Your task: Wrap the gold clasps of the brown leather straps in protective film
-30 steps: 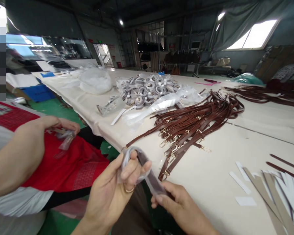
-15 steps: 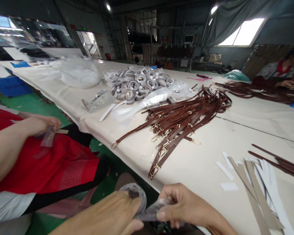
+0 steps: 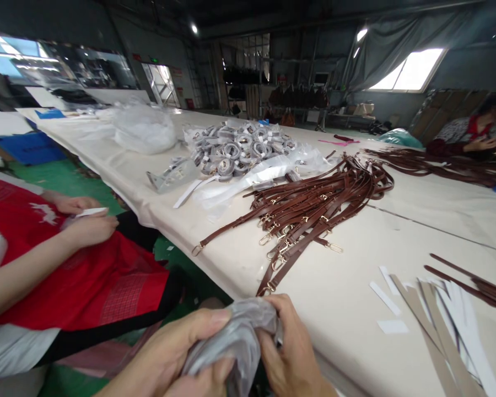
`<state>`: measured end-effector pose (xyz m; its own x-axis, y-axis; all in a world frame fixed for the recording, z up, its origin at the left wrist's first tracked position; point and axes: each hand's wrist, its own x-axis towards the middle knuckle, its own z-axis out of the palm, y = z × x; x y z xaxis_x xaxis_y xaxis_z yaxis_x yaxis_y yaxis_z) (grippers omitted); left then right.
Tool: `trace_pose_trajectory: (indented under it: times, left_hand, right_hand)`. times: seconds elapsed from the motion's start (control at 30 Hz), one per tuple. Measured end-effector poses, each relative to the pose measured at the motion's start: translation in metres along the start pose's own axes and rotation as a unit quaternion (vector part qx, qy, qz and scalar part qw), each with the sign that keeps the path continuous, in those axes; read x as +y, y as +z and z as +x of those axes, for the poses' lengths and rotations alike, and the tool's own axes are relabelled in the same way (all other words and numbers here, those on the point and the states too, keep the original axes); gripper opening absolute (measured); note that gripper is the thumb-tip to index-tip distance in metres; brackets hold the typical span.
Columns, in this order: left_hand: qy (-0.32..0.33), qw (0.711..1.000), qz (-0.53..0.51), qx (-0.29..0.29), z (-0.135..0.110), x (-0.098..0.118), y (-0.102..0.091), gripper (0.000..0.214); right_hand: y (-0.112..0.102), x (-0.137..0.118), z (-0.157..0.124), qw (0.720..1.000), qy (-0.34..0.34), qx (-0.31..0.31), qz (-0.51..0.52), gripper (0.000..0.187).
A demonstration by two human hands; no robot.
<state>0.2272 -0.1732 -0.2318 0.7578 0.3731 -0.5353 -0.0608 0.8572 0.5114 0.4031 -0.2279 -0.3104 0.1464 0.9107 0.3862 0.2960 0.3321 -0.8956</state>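
Observation:
My left hand and my right hand are both closed on a coiled strap wrapped in greyish clear plastic, low in the view by the table's edge. The left thumb presses on top of the coil, and some of the left fingers are inside or behind it. My right fingers curl round its right side. Just beyond my hands lies a bundle of brown leather straps with gold-coloured clasps. Farther back is a heap of plastic-wrapped coiled straps.
White and brown strips lie on the pale table to my right. Clear plastic bags are piled farther back. At left, a co-worker's hands hold a white piece over a red apron. Another person sits at far right.
My hands have come closer together, and the wrapped coil has risen and turned between them. My right hand has moved from the plastic's end onto the coil. The co-worker now holds a white piece.

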Motion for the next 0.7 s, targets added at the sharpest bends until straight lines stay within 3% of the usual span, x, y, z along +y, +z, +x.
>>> trace_pose_trajectory:
  times: [0.1,0.2,0.33,0.4,0.53,0.7]
  left_hand:
    - [0.061,0.997,-0.032,-0.032,-0.005,0.019,0.018,0.042]
    - [0.111,0.992,-0.049,-0.045,-0.005,0.033,0.021,0.036]
    - [0.162,0.983,-0.079,-0.019,0.003,0.043,0.017,0.025]
    - [0.183,0.978,-0.102,-0.003,0.007,0.045,0.018,0.024]
    - [0.252,0.959,-0.110,0.068,0.014,0.048,0.021,0.034]
    - [0.367,0.925,0.006,0.099,0.034,0.040,0.017,0.022]
  right_hand:
    - [0.000,-0.002,0.013,0.997,-0.037,-0.036,0.054,0.023]
    - [-0.013,-0.009,0.028,0.980,0.044,-0.134,0.139,0.019]
    - [-0.022,-0.006,0.038,0.903,0.169,-0.217,0.329,0.042]
    - [-0.021,0.000,0.040,0.881,0.199,-0.218,0.370,0.045]
    - [-0.012,0.010,0.041,0.866,0.258,-0.199,0.379,0.053]
    - [-0.005,0.013,0.042,0.872,0.304,-0.169,0.344,0.058]
